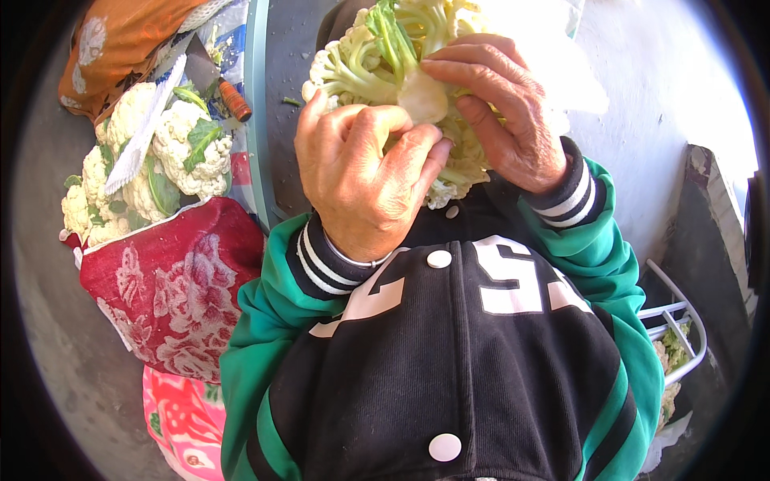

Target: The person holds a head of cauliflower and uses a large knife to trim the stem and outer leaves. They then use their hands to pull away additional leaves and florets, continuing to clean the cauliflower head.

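Note:
A large pale cauliflower (353, 68) lies in front of me at the top of the view, its cut stem (423, 98) turned up and a green leaf rib (391, 36) on it. My left hand (357, 172) is closed at the near side of the stem, fingers curled and thumb pressed against them; what is pinched there is too small to make out. Over the far right side of the same cauliflower bends my right hand (505, 112), its fingertips on the stem and its thumb lower among the florets.
On my left, several cauliflowers (188, 152) are heaped beside a red floral cloth (172, 280). A knife (233, 100) with an orange-brown handle lies behind them, near an orange cloth (120, 48). Pink patterned fabric (188, 417) sits lower left. A white metal rack (686, 373) stands at right.

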Available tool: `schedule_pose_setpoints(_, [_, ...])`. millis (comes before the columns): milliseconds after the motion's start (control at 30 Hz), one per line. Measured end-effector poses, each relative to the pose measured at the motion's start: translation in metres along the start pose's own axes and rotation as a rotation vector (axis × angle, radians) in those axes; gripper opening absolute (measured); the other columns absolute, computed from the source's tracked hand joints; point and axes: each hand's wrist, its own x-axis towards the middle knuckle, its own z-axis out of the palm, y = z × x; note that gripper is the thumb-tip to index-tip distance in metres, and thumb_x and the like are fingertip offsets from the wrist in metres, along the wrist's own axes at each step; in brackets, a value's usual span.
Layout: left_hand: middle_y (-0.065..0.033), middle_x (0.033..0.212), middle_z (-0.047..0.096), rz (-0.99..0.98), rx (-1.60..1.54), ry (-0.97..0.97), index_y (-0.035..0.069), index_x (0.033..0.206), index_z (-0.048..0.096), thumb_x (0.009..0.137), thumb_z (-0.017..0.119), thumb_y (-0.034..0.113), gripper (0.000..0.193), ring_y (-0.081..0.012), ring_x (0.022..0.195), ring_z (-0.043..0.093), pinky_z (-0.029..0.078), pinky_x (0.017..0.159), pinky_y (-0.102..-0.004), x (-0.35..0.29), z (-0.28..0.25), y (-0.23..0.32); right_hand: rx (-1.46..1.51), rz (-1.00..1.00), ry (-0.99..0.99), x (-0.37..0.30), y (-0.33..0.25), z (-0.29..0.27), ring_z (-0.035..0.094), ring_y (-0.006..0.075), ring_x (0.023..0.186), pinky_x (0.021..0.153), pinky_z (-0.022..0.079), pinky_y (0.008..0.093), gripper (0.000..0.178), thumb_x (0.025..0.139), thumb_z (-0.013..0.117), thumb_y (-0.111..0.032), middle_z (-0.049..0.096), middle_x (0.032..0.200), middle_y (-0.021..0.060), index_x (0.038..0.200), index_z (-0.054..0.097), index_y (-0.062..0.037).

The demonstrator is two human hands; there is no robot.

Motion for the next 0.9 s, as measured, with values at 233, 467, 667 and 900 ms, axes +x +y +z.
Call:
schedule_pose_setpoints(233, [-0.0092,0.089,0.057,-0.112,-0.111,0.065,0.005,0.089,0.067,0.071,0.083,0.004,0.024,-0.0276,0.077,0.063,0.055,0.070,-0.0377,-0.001,0.017,0.009,0.007,-0.017,-0.045,-0.005,0.006,-0.001,0.059,0.0385,0.112,0.098,0.048,0.0452,0.040,0.080,0.064,0.001,0.066,0.117,0.0184,0.120,0.068,0.0006])
schedule_pose_setpoints(467, [-0.0081,0.086,0.058,-0.170,-0.136,0.084,0.007,0.089,0.065,0.076,0.081,0.005,0.020,-0.0273,0.075,0.064,0.054,0.064,-0.0354,-0.001,0.019,0.007,-0.001,0.016,-0.035,-0.004,0.001,0.000,0.060,0.0386,0.112,0.099,0.048,0.0461,0.049,0.072,0.069,0.001,0.066,0.118,0.0181,0.121,0.068,-0.0004])
schedule_pose_setpoints(667, [-0.0084,0.086,0.060,-0.175,-0.149,0.102,0.007,0.090,0.065,0.081,0.081,0.008,0.019,-0.0286,0.074,0.065,0.054,0.063,-0.0354,-0.002,0.020,0.005,-0.027,0.009,0.039,-0.002,0.002,0.006,0.060,0.0340,0.109,0.097,0.049,0.0439,0.049,0.064,0.075,0.000,0.067,0.110,0.0131,0.112,0.071,-0.0025])
schedule_pose_setpoints(900, [-0.0071,0.083,0.063,-0.309,-0.365,0.150,0.006,0.089,0.064,0.087,0.079,0.014,0.017,-0.0267,0.073,0.065,0.053,0.066,-0.0351,-0.003,0.015,-0.004,-0.047,-0.007,0.006,-0.002,0.003,0.002,0.061,0.0329,0.109,0.096,0.050,0.0429,0.049,0.066,0.077,-0.001,0.069,0.110,0.0119,0.114,0.071,-0.0036])
